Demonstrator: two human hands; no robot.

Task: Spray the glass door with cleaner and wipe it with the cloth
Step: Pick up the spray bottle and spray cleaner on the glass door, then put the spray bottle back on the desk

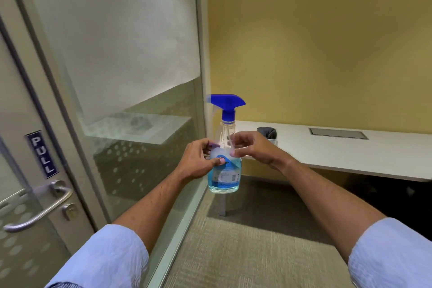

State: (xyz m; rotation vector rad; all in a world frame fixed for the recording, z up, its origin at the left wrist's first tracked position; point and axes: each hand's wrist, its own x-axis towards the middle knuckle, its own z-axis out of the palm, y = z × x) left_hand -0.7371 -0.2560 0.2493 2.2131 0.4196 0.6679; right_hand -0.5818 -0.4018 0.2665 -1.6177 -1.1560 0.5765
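- The spray bottle stood upright in mid-air between both hands, in front of the right edge of the glass partition and well above the carpet.
- It was a clear plastic bottle with a blue trigger head and blue collar; the nozzle pointed left, toward the glass.
- Blue liquid filled roughly the lower third of the bottle; the part above it looked clear, with a thin dip tube running down inside.
- A label wrapped the lower body; its print was too small to read.
- On the white desk behind, a small white holder carried something dark grey; what it was could not be told.
- The left hand came in from the lower left, forearm bare below a rolled pale-blue sleeve; its fingers curled round the bottle's left shoulder and the thumb pressed on the label front.
- The right hand reached from the right, wrist bent, fingers curled down with the tips touching the bottle's right shoulder; whether it truly gripped or only rested there was unclear.
- The glass door, with a "PULL" sign and a metal lever handle, sat at the far left, apart from the bottle.
- No cloth showed in view.
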